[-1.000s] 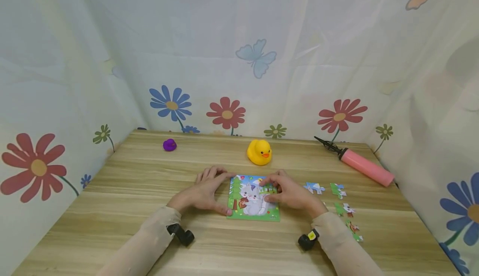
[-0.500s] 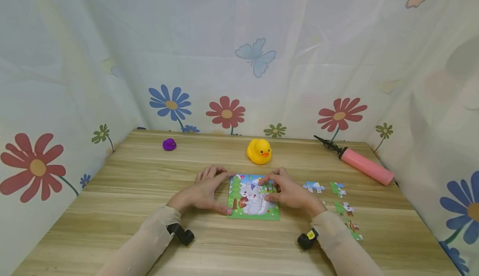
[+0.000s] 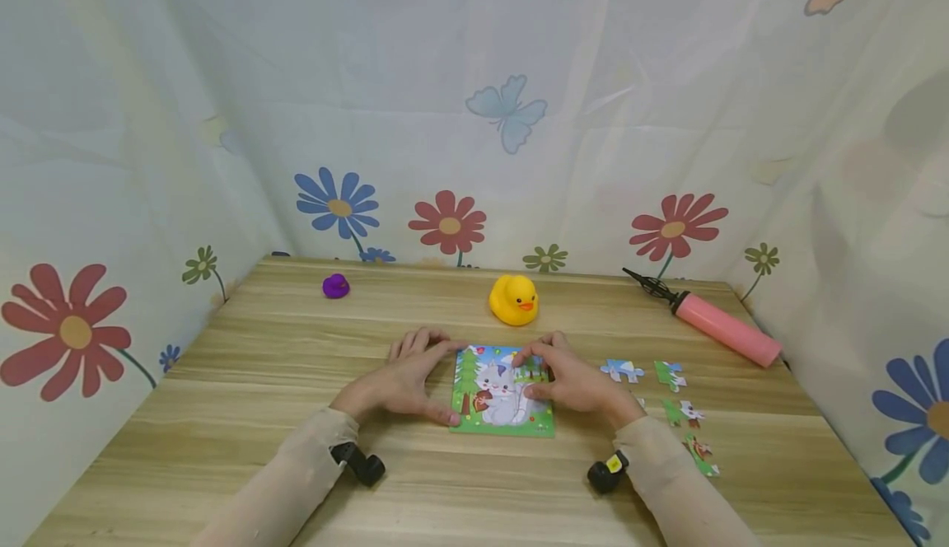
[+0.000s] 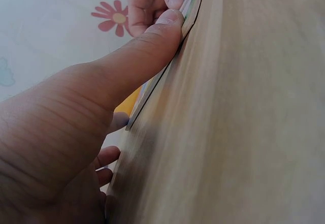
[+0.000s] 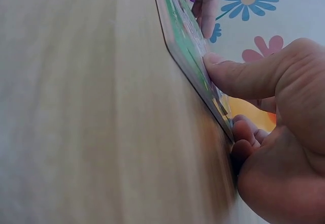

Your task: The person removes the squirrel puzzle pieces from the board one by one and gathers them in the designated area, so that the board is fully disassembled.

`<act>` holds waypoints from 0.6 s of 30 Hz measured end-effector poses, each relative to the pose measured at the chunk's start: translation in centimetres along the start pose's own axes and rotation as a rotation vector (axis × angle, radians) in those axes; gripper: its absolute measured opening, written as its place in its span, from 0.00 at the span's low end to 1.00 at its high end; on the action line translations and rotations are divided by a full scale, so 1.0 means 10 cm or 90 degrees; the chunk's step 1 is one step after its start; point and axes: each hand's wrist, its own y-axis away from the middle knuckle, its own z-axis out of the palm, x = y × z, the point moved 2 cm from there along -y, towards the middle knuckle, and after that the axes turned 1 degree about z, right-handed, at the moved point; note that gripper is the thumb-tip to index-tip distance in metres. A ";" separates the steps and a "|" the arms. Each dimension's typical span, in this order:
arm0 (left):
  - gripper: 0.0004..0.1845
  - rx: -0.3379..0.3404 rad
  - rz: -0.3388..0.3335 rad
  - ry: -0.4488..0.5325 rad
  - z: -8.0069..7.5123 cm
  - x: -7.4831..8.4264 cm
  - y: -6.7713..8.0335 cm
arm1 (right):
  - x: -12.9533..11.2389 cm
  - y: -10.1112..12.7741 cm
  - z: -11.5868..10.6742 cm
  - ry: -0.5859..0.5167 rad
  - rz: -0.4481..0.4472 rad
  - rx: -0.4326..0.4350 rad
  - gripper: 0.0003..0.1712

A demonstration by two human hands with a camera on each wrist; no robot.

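Note:
A square puzzle board (image 3: 495,403) with a grey kitten picture lies flat on the wooden table (image 3: 296,366). My left hand (image 3: 400,382) lies flat beside its left edge, the thumb pressed against the near left corner; the left wrist view shows that thumb (image 4: 152,46) along the board's rim (image 4: 189,8). My right hand (image 3: 577,384) is on the board's right side, holding a green tree piece (image 3: 532,374) between its curled fingers and thumb. In the right wrist view the thumb (image 5: 238,74) presses on the board's face (image 5: 183,36).
Several loose puzzle pieces (image 3: 621,371) (image 3: 670,376) (image 3: 685,413) (image 3: 700,456) lie right of the board. A yellow rubber duck (image 3: 514,300) sits just behind it, a small purple toy (image 3: 336,286) at the back left, a pink hand pump (image 3: 722,329) at the back right. Flowered curtains enclose the table.

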 end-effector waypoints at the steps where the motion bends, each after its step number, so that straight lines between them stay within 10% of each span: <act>1: 0.64 0.000 0.000 0.000 0.00 0.00 0.00 | 0.00 0.00 0.00 0.001 -0.001 0.000 0.18; 18: 0.64 0.004 -0.004 -0.007 0.01 -0.02 0.00 | 0.01 -0.01 -0.01 -0.009 0.015 0.025 0.39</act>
